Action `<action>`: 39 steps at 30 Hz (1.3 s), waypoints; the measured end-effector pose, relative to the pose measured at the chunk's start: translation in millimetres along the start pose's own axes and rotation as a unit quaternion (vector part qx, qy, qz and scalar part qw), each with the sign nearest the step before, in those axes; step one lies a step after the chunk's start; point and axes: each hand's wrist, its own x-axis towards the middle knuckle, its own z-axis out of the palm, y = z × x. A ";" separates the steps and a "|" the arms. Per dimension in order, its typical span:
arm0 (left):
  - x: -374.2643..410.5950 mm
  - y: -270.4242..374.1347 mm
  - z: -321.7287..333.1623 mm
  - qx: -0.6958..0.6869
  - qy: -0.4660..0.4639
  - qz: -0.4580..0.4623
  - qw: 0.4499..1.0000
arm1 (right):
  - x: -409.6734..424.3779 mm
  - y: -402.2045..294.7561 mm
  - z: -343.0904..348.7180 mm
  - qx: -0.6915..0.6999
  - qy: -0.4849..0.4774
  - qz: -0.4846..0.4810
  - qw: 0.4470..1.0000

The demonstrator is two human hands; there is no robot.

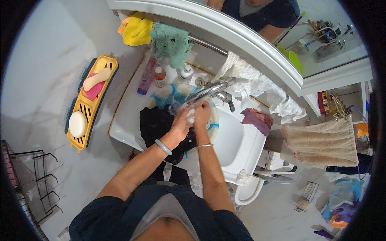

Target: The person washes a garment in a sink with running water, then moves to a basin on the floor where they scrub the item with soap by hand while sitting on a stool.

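My left hand [181, 124] and my right hand [202, 114] meet under the curved chrome faucet spout [208, 91]. A small whitish, wet-looking thing or lather [191, 116] shows between them; which it is, I cannot tell. The right fingers are curled in, and part of the left fingers is hidden. Below both hands, a black cloth item [154, 128] lies bunched over the near left side of a round basin [214, 119] with blue markings. The basin rests on the white sink [233, 141]. Blurred splashing water shows left of the spout's tip.
Bottles [160, 76] and a purple tube [147, 76] stand at the sink's back left. A yellow soap rack [90, 105] is mounted on the left wall. Cloths [170, 42] hang from a rail below the mirror cabinet [181, 18]. A purple rag [257, 120] lies on the sink's right edge.
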 end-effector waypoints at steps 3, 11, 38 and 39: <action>7.3 13.9 -12.5 0.114 -0.010 0.062 0.991 | 10.6 24.3 10.6 0.121 -0.035 0.023 0.992; 32.0 55.5 -42.3 -0.026 -0.049 -0.077 0.995 | -111.7 -48.2 -8.3 -0.063 -0.109 -0.256 0.958; 34.5 48.3 -42.7 0.079 -0.049 0.012 0.996 | -60.7 -8.9 21.0 0.034 -0.066 -0.231 0.970; 33.2 52.2 -45.4 0.096 -0.068 0.028 0.993 | -85.5 -17.7 19.2 -0.019 -0.035 -0.283 0.958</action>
